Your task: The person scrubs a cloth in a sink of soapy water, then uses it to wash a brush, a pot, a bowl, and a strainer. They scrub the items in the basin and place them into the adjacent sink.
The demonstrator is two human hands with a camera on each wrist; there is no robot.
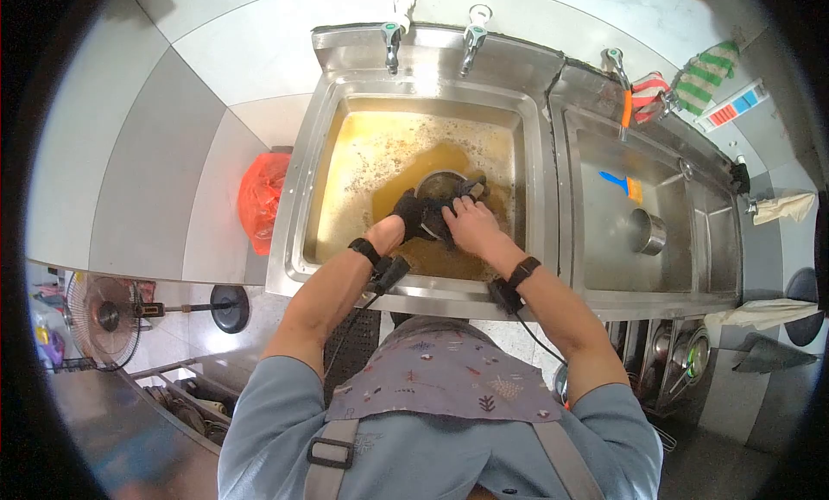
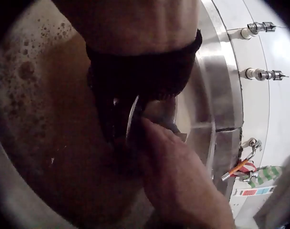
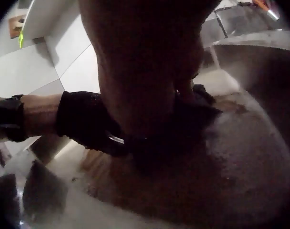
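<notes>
A round metal vessel is held low over the murky water of the left basin. My left hand, in a black glove, grips its near side; in the left wrist view the gloved hand lies against a thin metal rim. My bare right hand has its fingers curled on a dark cloth against the vessel. In the right wrist view the glove is beside the bare hand, whose fingertips are hidden in shadow.
Yellowish, foamy water fills the left basin. The right basin holds a metal pot and a blue-and-orange tool. Taps line the back wall. A red bag hangs left; a fan stands lower left.
</notes>
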